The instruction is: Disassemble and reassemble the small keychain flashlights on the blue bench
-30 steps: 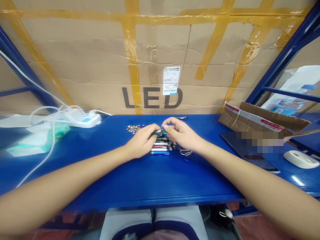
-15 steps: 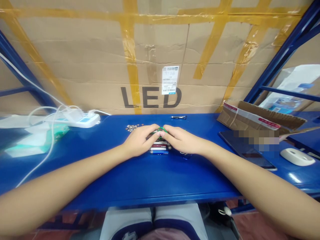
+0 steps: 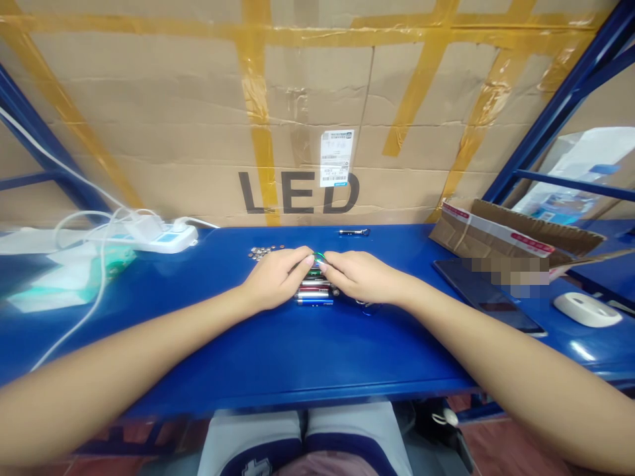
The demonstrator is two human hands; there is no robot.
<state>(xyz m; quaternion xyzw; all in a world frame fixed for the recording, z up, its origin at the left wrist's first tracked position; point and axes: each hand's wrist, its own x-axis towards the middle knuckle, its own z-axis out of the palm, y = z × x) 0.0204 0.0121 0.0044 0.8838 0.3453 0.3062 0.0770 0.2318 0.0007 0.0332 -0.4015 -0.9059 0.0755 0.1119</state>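
Note:
A small shiny green keychain flashlight [image 3: 319, 256] is pinched between the fingertips of my two hands, mostly covered by them. My left hand [image 3: 275, 277] closes on its left end, thumb towards me. From the other side my right hand [image 3: 361, 277] grips it, with thumb and fingertips together. Just below and between the hands lies a row of short metal flashlights; the nearest is blue [image 3: 315, 302], and behind it are silver and red ones [image 3: 314, 288]. Their far part is hidden by my hands. Several button cells [image 3: 260, 253] lie scattered beyond my left hand.
A black-and-silver keychain flashlight [image 3: 354, 232] lies at the back of the blue table [image 3: 297, 357]. To the left are a white power strip [image 3: 171, 239] and cables. On the right are an open cardboard box [image 3: 489, 225], a dark tablet-like slab [image 3: 496, 307] and a white mouse [image 3: 587, 309].
The fingertips have shifted slightly around the green flashlight, and the thumbs are a little further apart. More of the row beneath shows. The surrounding things have stayed put.

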